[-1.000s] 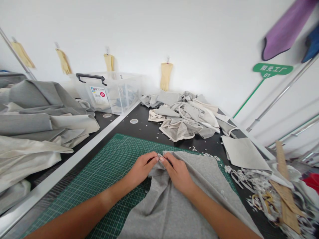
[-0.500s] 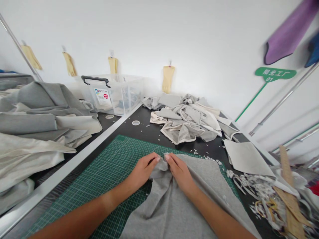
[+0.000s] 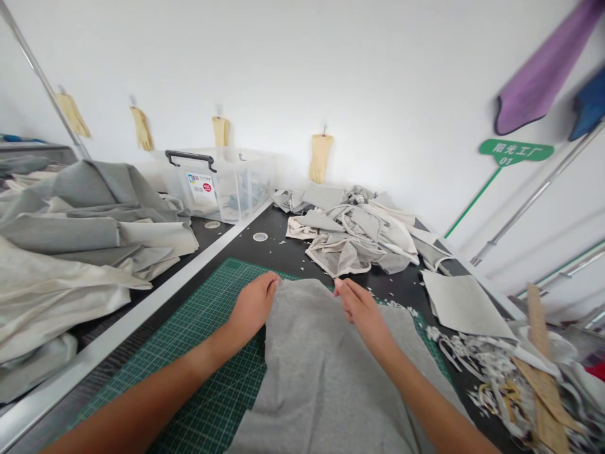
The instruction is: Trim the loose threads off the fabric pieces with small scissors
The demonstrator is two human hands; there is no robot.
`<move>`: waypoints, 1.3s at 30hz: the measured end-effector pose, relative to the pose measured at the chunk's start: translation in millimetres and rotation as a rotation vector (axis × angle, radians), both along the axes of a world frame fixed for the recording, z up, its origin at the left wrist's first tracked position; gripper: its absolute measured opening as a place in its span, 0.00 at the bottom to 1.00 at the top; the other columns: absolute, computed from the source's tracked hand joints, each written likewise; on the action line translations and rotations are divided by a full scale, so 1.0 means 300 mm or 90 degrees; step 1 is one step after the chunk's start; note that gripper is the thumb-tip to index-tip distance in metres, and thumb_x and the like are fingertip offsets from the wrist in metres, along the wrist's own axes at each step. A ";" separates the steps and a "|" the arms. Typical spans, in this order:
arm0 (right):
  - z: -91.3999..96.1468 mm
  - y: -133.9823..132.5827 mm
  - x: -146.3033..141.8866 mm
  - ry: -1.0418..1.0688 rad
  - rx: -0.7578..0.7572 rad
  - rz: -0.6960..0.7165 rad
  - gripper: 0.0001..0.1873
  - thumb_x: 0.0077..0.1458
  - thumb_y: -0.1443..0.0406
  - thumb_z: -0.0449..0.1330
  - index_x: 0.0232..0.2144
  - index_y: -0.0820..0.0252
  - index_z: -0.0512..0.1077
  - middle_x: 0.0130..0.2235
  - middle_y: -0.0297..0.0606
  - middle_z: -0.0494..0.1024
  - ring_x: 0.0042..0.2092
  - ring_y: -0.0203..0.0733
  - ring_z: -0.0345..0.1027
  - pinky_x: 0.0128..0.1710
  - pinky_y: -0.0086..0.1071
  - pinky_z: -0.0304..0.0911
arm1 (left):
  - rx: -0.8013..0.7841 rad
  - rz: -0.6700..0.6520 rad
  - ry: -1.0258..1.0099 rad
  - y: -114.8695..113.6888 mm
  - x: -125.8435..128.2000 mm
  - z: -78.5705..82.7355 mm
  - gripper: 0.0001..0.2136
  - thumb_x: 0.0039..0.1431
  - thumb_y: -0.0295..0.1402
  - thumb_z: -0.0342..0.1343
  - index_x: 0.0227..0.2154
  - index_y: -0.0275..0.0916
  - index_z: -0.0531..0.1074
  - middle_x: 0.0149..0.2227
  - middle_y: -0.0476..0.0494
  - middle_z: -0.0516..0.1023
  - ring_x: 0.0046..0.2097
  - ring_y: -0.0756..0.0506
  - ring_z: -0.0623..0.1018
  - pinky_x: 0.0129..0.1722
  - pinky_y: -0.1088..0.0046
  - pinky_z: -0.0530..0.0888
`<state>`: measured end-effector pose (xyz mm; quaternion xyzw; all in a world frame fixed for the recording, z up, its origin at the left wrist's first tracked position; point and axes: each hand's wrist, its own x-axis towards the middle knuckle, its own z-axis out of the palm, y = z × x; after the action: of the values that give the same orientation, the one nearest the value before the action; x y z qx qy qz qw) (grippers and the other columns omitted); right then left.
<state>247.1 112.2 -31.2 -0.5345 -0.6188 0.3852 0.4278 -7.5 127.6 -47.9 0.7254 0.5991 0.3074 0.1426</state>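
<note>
A piece of grey fabric (image 3: pixel 316 353) spreads over the green cutting mat (image 3: pixel 222 302) in front of me. My left hand (image 3: pixel 255 299) pinches its far left corner. Closed on the far edge, to the right, is my right hand (image 3: pixel 359 304). Between the two hands the edge is stretched out, with a slight sag on the right. Soft folds run down the cloth towards me, and its near end leaves the bottom of the view.
A heap of grey and white cut fabric (image 3: pixel 354 224) lies beyond the mat. More cloth (image 3: pixel 94 208) is piled at left, beside a clear plastic bin (image 3: pixel 231 183). Folded fabric (image 3: pixel 466 302), scraps (image 3: pixel 491 372) and wooden rulers (image 3: pixel 543 353) lie at right. Yellow gloves (image 3: pixel 321 157) hang on the wall.
My hands have moved apart, the left going left and the right going right. The bunched far edge of the grey fabric is now drawn out between them.
</note>
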 end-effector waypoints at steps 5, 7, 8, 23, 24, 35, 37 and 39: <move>0.053 -0.028 0.118 -0.032 -0.045 -0.034 0.24 0.61 0.43 0.53 0.29 0.57 0.67 0.19 0.25 0.55 0.21 0.31 0.47 0.20 0.26 0.43 | -0.021 0.050 0.195 0.047 -0.088 -0.005 0.13 0.70 0.33 0.41 0.37 0.40 0.70 0.38 0.42 0.79 0.42 0.43 0.78 0.42 0.69 0.68; 0.054 -0.049 0.188 -0.078 -0.053 -0.066 0.24 0.59 0.43 0.55 0.30 0.57 0.69 0.19 0.25 0.58 0.21 0.32 0.49 0.20 0.26 0.45 | -0.052 0.080 0.251 0.063 -0.123 -0.014 0.13 0.70 0.34 0.40 0.37 0.40 0.70 0.39 0.41 0.79 0.42 0.41 0.78 0.41 0.68 0.69; 0.048 -0.060 0.227 -0.114 -0.054 -0.085 0.23 0.59 0.44 0.56 0.30 0.57 0.70 0.19 0.26 0.61 0.21 0.32 0.51 0.21 0.27 0.46 | -0.065 0.091 0.271 0.072 -0.139 -0.016 0.14 0.70 0.34 0.39 0.38 0.40 0.70 0.40 0.41 0.79 0.42 0.40 0.79 0.40 0.67 0.69; -0.136 -0.132 0.413 -0.475 -0.115 -0.262 0.17 0.59 0.51 0.54 0.44 0.51 0.73 0.41 0.40 0.81 0.44 0.51 0.75 0.40 0.35 0.61 | 0.025 -0.161 0.213 0.049 0.177 0.115 0.09 0.66 0.33 0.49 0.44 0.41 0.72 0.42 0.42 0.77 0.46 0.41 0.75 0.49 0.64 0.69; -0.135 -0.131 0.409 -0.464 -0.106 -0.254 0.16 0.60 0.51 0.55 0.42 0.50 0.74 0.41 0.39 0.81 0.45 0.50 0.75 0.40 0.34 0.61 | 0.031 -0.222 0.166 0.054 0.243 0.114 0.09 0.66 0.34 0.49 0.44 0.42 0.72 0.42 0.43 0.77 0.46 0.42 0.75 0.50 0.65 0.69; -0.118 -0.184 0.365 -0.192 0.024 -0.115 0.12 0.60 0.54 0.58 0.35 0.55 0.72 0.28 0.31 0.73 0.29 0.39 0.65 0.29 0.29 0.57 | 0.112 -0.312 0.000 0.054 0.584 -0.062 0.16 0.63 0.36 0.56 0.52 0.41 0.69 0.51 0.40 0.74 0.54 0.39 0.70 0.55 0.59 0.64; -0.117 -0.182 0.355 -0.177 0.025 -0.090 0.12 0.61 0.53 0.58 0.35 0.55 0.72 0.27 0.30 0.71 0.28 0.37 0.63 0.28 0.28 0.56 | 0.114 -0.343 0.014 0.041 0.574 -0.063 0.13 0.62 0.33 0.57 0.50 0.43 0.71 0.50 0.43 0.74 0.53 0.40 0.69 0.54 0.60 0.64; -0.118 -0.175 0.350 -0.159 0.020 -0.092 0.13 0.61 0.53 0.58 0.37 0.55 0.72 0.27 0.30 0.70 0.27 0.36 0.61 0.27 0.28 0.55 | 0.113 -0.371 0.023 0.033 0.566 -0.054 0.10 0.63 0.31 0.56 0.46 0.43 0.72 0.47 0.44 0.75 0.52 0.41 0.70 0.52 0.62 0.64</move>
<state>352.1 59.8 -66.5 -0.6148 -0.6328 0.2743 0.3824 162.4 137.6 -64.0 0.8817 0.3387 0.2920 0.1504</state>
